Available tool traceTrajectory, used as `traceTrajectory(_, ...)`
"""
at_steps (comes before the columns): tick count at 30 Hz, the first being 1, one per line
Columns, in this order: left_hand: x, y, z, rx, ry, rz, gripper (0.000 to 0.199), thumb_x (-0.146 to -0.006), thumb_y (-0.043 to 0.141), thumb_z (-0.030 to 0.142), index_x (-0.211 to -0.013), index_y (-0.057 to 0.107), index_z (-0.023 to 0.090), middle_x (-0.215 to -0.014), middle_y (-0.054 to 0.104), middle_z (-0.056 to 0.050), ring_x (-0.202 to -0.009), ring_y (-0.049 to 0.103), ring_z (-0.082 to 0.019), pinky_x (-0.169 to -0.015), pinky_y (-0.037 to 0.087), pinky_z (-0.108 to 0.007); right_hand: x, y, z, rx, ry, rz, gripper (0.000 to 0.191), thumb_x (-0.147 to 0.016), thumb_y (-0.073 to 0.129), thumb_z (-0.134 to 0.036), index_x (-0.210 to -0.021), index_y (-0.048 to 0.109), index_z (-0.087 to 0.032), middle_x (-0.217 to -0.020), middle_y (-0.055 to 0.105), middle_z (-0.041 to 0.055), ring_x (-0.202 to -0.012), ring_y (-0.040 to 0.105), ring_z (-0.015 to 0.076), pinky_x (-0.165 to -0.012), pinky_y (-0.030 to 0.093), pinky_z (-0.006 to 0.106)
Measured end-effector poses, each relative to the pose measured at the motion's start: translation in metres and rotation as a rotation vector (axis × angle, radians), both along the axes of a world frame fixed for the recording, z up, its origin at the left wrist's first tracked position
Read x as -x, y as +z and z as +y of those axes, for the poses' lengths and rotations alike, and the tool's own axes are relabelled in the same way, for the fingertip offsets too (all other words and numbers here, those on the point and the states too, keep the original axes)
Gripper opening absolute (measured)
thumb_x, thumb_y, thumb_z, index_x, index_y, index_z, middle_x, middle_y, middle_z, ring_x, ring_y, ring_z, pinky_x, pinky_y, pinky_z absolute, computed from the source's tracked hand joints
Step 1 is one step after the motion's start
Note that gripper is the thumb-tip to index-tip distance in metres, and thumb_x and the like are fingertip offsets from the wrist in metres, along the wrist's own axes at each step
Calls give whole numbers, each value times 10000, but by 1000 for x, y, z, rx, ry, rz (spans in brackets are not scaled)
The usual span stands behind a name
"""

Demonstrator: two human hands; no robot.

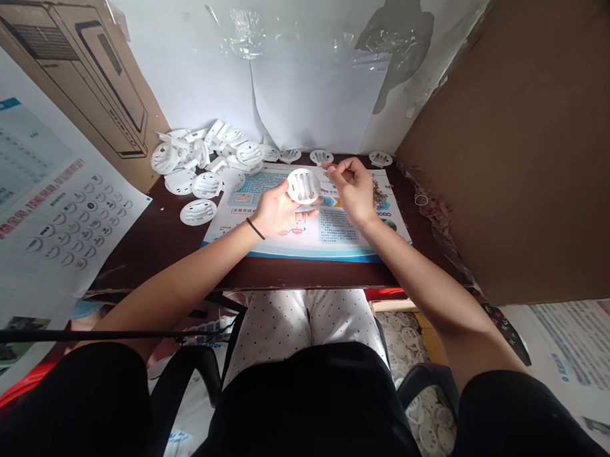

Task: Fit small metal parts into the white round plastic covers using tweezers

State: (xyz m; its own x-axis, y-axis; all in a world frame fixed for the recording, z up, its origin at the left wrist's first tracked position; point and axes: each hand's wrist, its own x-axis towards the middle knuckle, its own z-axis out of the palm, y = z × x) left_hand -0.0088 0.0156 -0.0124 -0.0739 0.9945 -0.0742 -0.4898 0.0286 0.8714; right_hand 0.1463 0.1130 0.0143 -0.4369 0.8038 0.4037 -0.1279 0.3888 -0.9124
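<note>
A round white plastic piece (pixel 303 186) with slots is held in my left hand (pixel 278 213), its slotted face turned up. To the right of it, my right hand (pixel 353 192) is raised with thumb and index finger pinched together; whatever is between the tips is too small to name. A printed sheet (pixel 337 236) lies on the dark table under both hands. On the sheet's right side, beside my right hand, is a pile of small metallic parts (pixel 381 194).
Many similar white pieces are heaped (pixel 207 152) at the back left. Single ones lie along the back edge (pixel 380 159). Cardboard panels stand at the left (pixel 85 67) and right (pixel 528 149). More white pieces fill a container (pixel 431 419) low at the right.
</note>
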Motion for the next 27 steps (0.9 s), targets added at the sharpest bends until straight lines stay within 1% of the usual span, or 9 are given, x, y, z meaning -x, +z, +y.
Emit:
traceTrajectory(4, -6, 6, -1, 14, 62, -3, 576, -963, 407, 554, -1374, 568, 184, -1205, 736, -129, -1069, 706, -280, -853, 529, -404, -2, -2, 4, -18, -7, -43, 333, -938, 608, -461, -787, 383, -269, -853, 679, 45, -1115, 711, 219, -938, 548, 394)
traceTrajectory(7, -10, 11, -2, 44, 132, -8, 563, -984, 362, 541, -1359, 559, 171, -1180, 733, -140, -990, 709, -268, -782, 514, -374, -4, -1, 6, -54, -17, -164, 387, -961, 536, -587, -782, 420, -263, -781, 642, 48, -928, 710, 239, -817, 550, 406)
traceTrajectory(10, -12, 14, -2, 72, 161, -11, 564, -995, 331, 548, -1353, 546, 168, -1135, 735, -139, -906, 708, -253, -714, 501, -354, -10, 4, 10, -127, -13, -394, 453, -1022, 363, -605, -756, 456, -251, -724, 600, 47, -754, 632, 217, -752, 509, 406)
traceTrajectory(13, -13, 15, -3, 93, 169, -28, 568, -1002, 321, 556, -1345, 542, 161, -1100, 739, -132, -837, 704, -232, -665, 498, -338, -18, 10, 14, -270, -9, -757, 371, -1047, 379, -460, -768, 485, -239, -710, 605, 60, -688, 587, 218, -713, 457, 397)
traceTrajectory(16, -13, 14, -3, 80, 158, -37, 569, -1010, 319, 558, -1359, 540, 167, -1090, 744, -128, -861, 719, -239, -658, 511, -335, -23, 13, 12, -396, -6, -1087, 244, -1009, 475, -380, -863, 577, -213, -825, 697, 120, -743, 640, 258, -677, 435, 382)
traceTrajectory(18, -12, 13, -3, 82, 132, -40, 579, -1014, 311, 567, -1370, 541, 173, -1078, 748, -128, -878, 728, -247, -640, 513, -331, -23, 13, 9, -442, 7, -1194, 240, -1000, 492, -377, -932, 631, -194, -983, 744, 167, -857, 685, 290, -675, 444, 371)
traceTrajectory(21, -10, 10, -2, 87, 106, -45, 595, -1014, 304, 580, -1360, 559, 168, -1071, 754, -128, -868, 733, -244, -612, 506, -321, -21, 11, 3, -468, 49, -1262, 289, -1006, 473, -371, -1013, 678, -168, -1135, 745, 208, -994, 702, 333, -695, 458, 374)
traceTrajectory(24, -8, 8, 0, 80, 82, -31, 638, -996, 323, 625, -1364, 568, 165, -1048, 758, -130, -861, 734, -249, -610, 501, -319, -18, 12, -1, -478, 70, -1270, 318, -1010, 457, -353, -1079, 698, -157, -1164, 742, 218, -1038, 696, 357, -715, 460, 387)
traceTrajectory(27, -8, 6, 1, 98, 66, -33, 689, -977, 330, 667, -1371, 570, 154, -999, 761, -133, -841, 734, -252, -636, 513, -328, -18, 13, -3, -494, 46, -1263, 330, -1007, 452, -350, -1081, 721, -173, -1157, 751, 196, -1032, 695, 348, -702, 447, 377)
